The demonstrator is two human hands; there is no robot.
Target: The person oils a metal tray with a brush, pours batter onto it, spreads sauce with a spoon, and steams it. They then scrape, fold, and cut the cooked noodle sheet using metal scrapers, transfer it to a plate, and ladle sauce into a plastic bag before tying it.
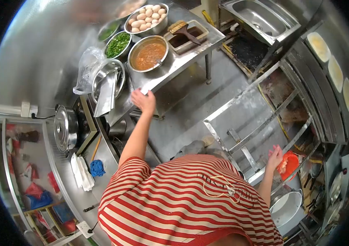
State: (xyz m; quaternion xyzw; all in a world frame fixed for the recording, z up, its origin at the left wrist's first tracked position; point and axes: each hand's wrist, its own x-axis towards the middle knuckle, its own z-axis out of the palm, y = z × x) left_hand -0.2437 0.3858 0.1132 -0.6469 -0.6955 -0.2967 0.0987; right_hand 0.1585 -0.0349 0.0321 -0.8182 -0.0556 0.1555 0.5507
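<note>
My left hand (143, 101) is at the edge of the metal table (174, 74), thumb apart from the fingers. A small white patch shows between them, perhaps glare. Nearest to it are a steel bowl of orange-brown sauce (148, 56) and a steel bowl (121, 82) with a flat metal sheet (108, 95) leaning out of it. My right hand (275, 156) is out to the side with its fingers apart, seemingly empty. Beside it is an orange-red container (289, 165) with pale bits inside; I cannot tell if they touch.
Eggs (146, 18), chopped greens (118, 45) and a tub of dark liquid with a brush (187, 36) stand on the table. A metal frame (240, 110) stands to the right, below a sink (260, 20). Pale oval pieces (335, 74) lie far right. A lidded pot (66, 128) stands left.
</note>
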